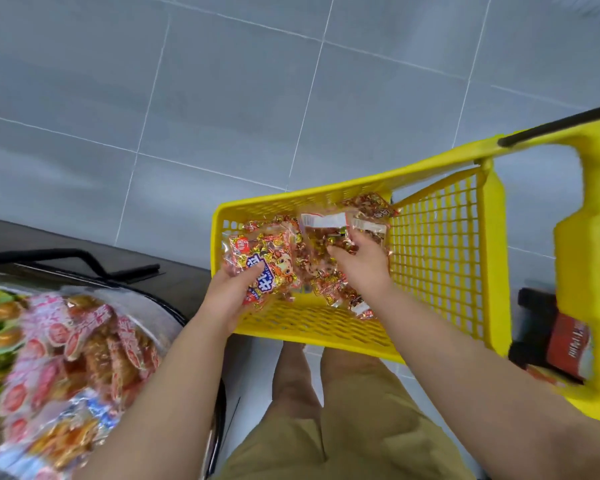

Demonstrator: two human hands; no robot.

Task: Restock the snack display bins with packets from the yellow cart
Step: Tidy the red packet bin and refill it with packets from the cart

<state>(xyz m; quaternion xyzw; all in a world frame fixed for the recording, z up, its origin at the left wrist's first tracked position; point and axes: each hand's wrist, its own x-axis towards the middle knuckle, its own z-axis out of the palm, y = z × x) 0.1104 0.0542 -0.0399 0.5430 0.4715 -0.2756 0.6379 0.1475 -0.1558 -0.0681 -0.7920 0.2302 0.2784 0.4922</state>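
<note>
A grey tiled floor (222, 81) stretches under a yellow cart (326, 332) standing right of centre, its black handle bar (561, 126) at the far right. At the near left, a display bin (136, 296) holds blurred pink-and-red snack packets (84, 341). A person in khaki shorts (361, 427) reaches both arms into the cart, where a heap of red-and-gold packets (333, 289) lies on the mesh bottom. The left hand (229, 296) grips one printed packet (264, 268), thumb across its front. The right hand (364, 265), fingers curled, holds a white-labelled packet (323, 223) just beside it.
</note>
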